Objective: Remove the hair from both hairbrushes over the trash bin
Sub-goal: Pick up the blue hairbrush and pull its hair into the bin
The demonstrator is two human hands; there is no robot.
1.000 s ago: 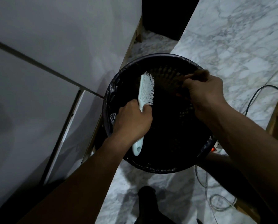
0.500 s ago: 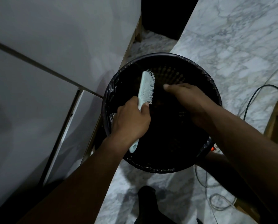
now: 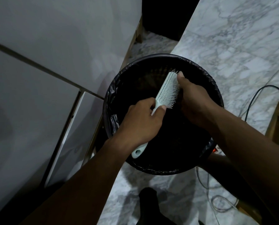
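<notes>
A pale mint hairbrush (image 3: 166, 90) is held over the round black trash bin (image 3: 117, 98), which is lined with a black bag. My left hand (image 3: 140, 124) is shut on the brush handle, whose end with a hole sticks out below the fist. The brush head tilts up to the right with its white bristles facing right. My right hand (image 3: 194, 101) lies against the bristles, its thumb at the tip of the brush head. Whether its fingers pinch any hair is hidden. Only one hairbrush is in view.
A white cabinet (image 3: 46, 62) stands close on the left of the bin. The floor is white marble (image 3: 241, 46). Cables (image 3: 255, 98) trail on the floor at the right, beside a wooden leg (image 3: 278, 120) and a power strip with a red light (image 3: 215, 150).
My right hand, which pulled a clump of hair away a second ago, has come back onto the bristles. The left hand has tilted the brush head to the right.
</notes>
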